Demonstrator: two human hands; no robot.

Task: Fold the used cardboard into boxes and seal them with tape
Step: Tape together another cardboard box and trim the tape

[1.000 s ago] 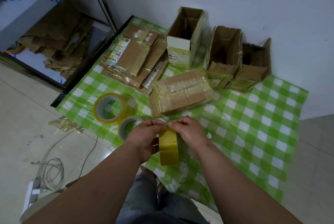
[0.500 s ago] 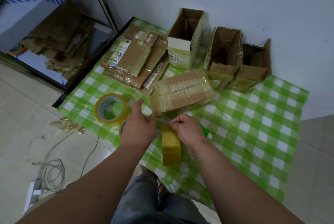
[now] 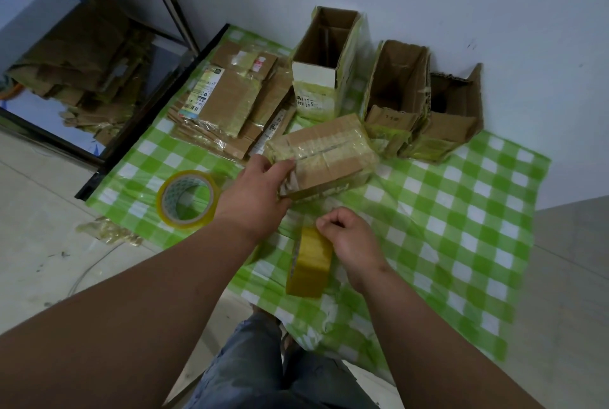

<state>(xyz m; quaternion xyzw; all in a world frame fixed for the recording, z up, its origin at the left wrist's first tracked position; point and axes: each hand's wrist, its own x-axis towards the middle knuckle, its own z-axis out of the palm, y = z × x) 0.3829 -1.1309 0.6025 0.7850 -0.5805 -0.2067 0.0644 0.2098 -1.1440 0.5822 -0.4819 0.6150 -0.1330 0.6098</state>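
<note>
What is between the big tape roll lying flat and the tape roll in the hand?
The left hand and its forearm cross between the flat tape roll and the roll held by the right hand, in the head view.

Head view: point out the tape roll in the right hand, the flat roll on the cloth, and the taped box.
held tape roll (image 3: 309,268), head view, outer yellow face
flat tape roll (image 3: 164,199), head view, left rim
taped box (image 3: 329,151), head view, top face

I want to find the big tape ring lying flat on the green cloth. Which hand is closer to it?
Left. The left hand is just right of the flat tape roll, gripping the taped box. The right hand is farther right, holding another tape roll.
</note>
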